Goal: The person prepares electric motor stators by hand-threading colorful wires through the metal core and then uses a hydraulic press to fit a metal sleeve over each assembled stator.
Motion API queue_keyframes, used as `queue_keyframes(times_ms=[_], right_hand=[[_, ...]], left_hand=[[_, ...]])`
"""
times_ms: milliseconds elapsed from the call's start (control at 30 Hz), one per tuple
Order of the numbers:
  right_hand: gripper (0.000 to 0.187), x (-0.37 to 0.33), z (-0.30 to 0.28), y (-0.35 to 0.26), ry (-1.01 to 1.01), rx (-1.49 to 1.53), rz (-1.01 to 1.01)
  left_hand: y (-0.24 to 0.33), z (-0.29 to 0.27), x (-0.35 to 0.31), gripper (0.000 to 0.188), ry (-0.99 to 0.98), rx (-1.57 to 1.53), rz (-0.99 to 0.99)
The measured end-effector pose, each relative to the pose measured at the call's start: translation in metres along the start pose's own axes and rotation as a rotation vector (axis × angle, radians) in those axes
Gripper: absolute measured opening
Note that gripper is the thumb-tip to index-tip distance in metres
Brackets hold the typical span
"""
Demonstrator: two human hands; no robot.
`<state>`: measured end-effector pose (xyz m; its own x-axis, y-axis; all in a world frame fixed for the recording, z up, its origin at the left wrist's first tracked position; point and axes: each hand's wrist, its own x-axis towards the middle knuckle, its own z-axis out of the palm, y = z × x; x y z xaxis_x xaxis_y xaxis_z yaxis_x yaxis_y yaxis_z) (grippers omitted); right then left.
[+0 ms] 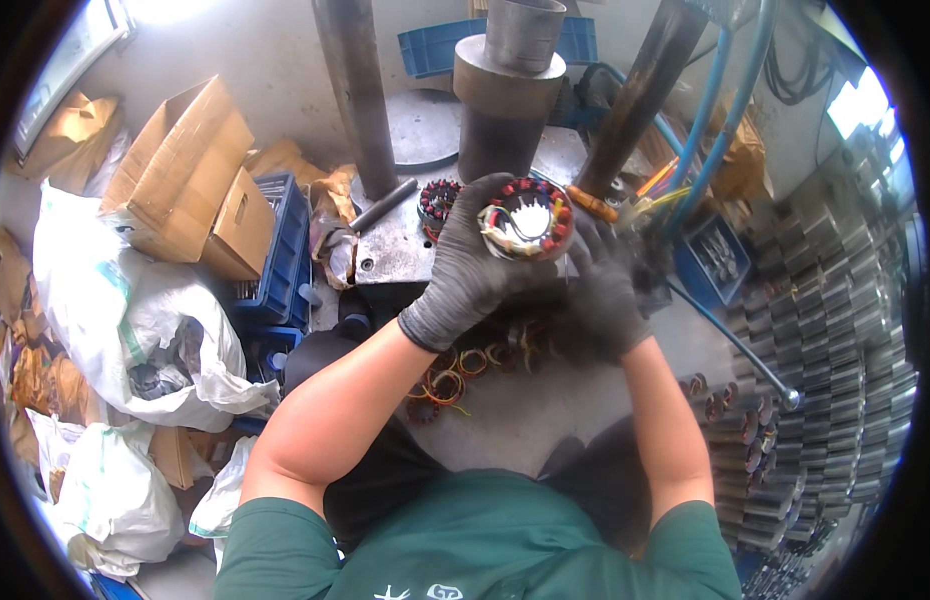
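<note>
A ring-shaped motor stator [562, 228] with red coil windings, pale wire leads and a bright toothed inner edge is raised in front of the press. Wrapped round its left side is my left hand [463, 268], in a dark grey glove. My right hand [607, 305], gloved the same way, is beside the stator's right edge; motion smears its fingers, so whether they touch it is unclear. Behind my left hand, another stator [437, 203] with dark red windings rests on the metal press bed [397, 240].
A thick press ram [500, 130] stands between two steel pillars [357, 100]. Several wired stators [447, 384] lie below the bed. Stacked metal cylinders [835, 340] crowd the right; a blue hose [733, 345] crosses there. Cardboard boxes [180, 160] and white sacks [105, 300] fill the left.
</note>
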<state>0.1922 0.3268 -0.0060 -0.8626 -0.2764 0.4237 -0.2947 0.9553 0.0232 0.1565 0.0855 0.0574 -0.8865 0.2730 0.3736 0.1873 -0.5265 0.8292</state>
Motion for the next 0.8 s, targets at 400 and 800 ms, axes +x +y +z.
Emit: queue_keyframes(times_ms=[400, 800], right_hand=[[0.044, -0.015, 0.021, 0.016, 0.022, 0.168, -0.114], [0.020, 0.003, -0.021, 0.029, 0.260, 0.967, 0.539]], left_hand=[[0.008, -0.032, 0.002, 0.058, 0.116, -0.656, -0.466], [0.004, -0.006, 0.003, 0.094, 0.060, 0.327, -0.082]])
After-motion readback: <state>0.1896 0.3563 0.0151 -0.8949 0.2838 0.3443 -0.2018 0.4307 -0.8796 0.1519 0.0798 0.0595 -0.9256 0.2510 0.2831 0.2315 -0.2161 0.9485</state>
